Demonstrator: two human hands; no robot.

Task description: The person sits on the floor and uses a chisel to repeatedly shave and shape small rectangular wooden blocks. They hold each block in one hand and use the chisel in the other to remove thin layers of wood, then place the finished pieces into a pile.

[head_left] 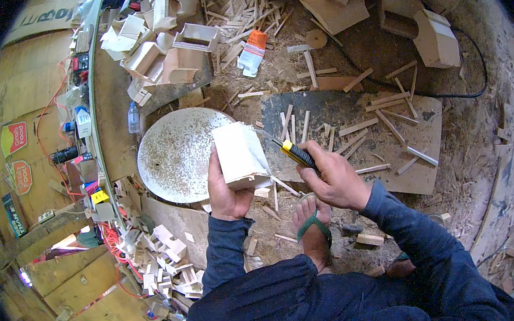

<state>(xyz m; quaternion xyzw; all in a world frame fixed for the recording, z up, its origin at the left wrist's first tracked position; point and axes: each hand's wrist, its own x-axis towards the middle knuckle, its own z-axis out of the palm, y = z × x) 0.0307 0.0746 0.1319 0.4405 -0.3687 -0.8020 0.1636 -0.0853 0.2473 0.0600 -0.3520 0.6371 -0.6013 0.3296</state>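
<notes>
My left hand [228, 195] is closed around a pale wooden block-shaped piece [240, 153], holding it up with its light broad face toward me. A yellow and black utility knife [299, 155] sits in my right hand [336, 176], its blade pointing up and left, close to the piece's right edge but apart from it. Below the piece lies a round, speckled white disc [173, 163]. A thin wood strip [285, 187] shows just under the piece's lower right corner; I cannot tell whether it is attached.
Several thin wood strips [357, 127] lie on a dark board [421, 143] at right. Wooden box-like pieces [165, 60] are heaped at far left, larger ones [435, 38] at far right beside a black cable [484, 67]. A plastic bottle [133, 118] stands left; small wooden offcuts [167, 264] pile up nearer.
</notes>
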